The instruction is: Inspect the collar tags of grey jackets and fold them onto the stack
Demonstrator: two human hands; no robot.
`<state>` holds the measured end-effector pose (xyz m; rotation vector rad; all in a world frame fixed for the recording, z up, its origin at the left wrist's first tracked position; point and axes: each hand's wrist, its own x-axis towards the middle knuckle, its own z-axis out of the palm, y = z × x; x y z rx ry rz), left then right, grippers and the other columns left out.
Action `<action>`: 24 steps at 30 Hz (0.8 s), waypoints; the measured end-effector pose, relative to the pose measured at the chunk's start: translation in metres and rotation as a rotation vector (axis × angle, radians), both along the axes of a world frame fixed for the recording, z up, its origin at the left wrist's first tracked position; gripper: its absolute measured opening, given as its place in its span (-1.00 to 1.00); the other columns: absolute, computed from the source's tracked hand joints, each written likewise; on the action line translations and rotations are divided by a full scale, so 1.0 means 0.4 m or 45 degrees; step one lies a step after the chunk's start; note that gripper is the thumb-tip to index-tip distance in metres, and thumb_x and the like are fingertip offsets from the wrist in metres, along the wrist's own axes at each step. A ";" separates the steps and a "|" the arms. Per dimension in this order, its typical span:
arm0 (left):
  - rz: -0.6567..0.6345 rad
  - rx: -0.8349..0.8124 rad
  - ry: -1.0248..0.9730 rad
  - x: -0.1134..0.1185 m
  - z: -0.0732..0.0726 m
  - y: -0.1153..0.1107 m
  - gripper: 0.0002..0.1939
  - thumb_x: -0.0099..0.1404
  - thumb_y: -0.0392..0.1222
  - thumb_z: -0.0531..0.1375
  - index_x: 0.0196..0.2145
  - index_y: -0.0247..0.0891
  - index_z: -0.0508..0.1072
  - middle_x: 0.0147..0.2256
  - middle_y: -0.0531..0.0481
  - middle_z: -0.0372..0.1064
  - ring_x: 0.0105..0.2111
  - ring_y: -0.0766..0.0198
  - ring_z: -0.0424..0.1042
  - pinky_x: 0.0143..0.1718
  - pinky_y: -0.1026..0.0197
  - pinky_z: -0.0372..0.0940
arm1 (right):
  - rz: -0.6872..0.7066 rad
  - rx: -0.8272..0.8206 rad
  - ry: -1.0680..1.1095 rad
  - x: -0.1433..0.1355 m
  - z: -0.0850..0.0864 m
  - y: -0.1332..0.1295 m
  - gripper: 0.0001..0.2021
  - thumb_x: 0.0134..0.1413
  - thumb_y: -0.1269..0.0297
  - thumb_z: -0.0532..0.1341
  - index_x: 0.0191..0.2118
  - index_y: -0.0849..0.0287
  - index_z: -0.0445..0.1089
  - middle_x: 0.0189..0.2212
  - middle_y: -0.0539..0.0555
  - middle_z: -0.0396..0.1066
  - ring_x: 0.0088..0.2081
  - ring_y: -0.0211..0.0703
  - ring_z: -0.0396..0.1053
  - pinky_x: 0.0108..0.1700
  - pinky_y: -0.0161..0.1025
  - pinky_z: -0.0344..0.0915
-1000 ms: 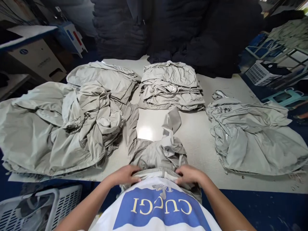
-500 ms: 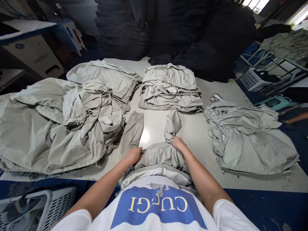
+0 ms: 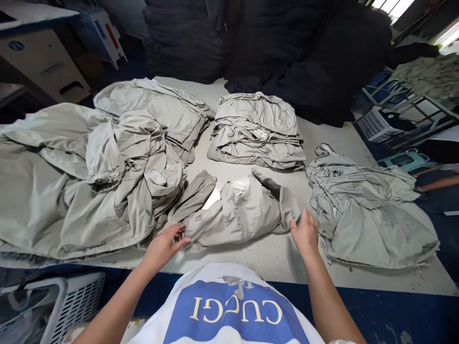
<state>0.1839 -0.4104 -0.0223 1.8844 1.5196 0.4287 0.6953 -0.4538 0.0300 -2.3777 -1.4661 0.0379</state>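
Observation:
A light grey jacket [image 3: 247, 215] with a front zip and a pale patch inside its collar lies on the table in front of me. One sleeve stretches up to the left, beside a large heap of grey garments [image 3: 68, 177]. At the jacket's lower left edge is my left hand [image 3: 165, 247], thumb and fingers apart, close to the cloth. My right hand [image 3: 305, 233] has its fingers spread by the jacket's right side; whether its thumb touches the fabric I cannot tell.
A folded grey stack [image 3: 256, 131] sits behind the jacket, and another grey pile [image 3: 373, 215] lies on the right of the white table [image 3: 279, 258]. Dark stacked cloth [image 3: 265, 48] rises at the back. A white basket [image 3: 77, 303] stands below at left; another person's arm [image 3: 439, 183] shows far right.
The jacket has gone from bunched against my body to laid out farther forward on the table. Both hands have moved apart and loosened their hold on the cloth.

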 end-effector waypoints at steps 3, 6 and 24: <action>0.056 0.163 -0.110 0.092 0.018 0.067 -0.67 0.45 0.06 0.13 -0.03 -0.17 0.54 -0.05 -0.16 0.58 0.00 0.04 0.55 0.09 0.06 0.40 | 0.272 0.033 -0.018 -0.101 -0.039 0.048 -0.41 0.35 0.10 0.06 0.38 0.28 0.22 0.34 0.41 0.27 0.37 0.26 0.17 0.40 0.18 0.08; -0.020 0.072 -0.149 0.227 0.028 0.146 -0.65 0.50 -0.05 0.07 0.04 -0.25 0.52 0.04 -0.23 0.55 0.05 0.05 0.52 0.12 0.09 0.35 | 0.336 -0.183 0.109 -0.205 -0.093 0.132 -0.31 0.32 0.03 0.13 0.44 0.30 0.15 0.42 0.41 0.14 0.42 0.31 0.09 0.41 0.16 0.05; -0.411 -0.409 -0.818 0.275 0.008 0.095 -0.63 0.41 0.12 0.18 -0.19 -0.21 0.62 0.02 -0.15 0.53 0.12 0.05 0.44 0.28 0.00 0.26 | 0.396 -0.557 0.102 -0.189 -0.157 0.142 -0.10 0.05 0.02 0.45 0.44 0.14 0.13 0.19 0.31 0.41 0.28 0.33 0.22 0.27 0.10 0.15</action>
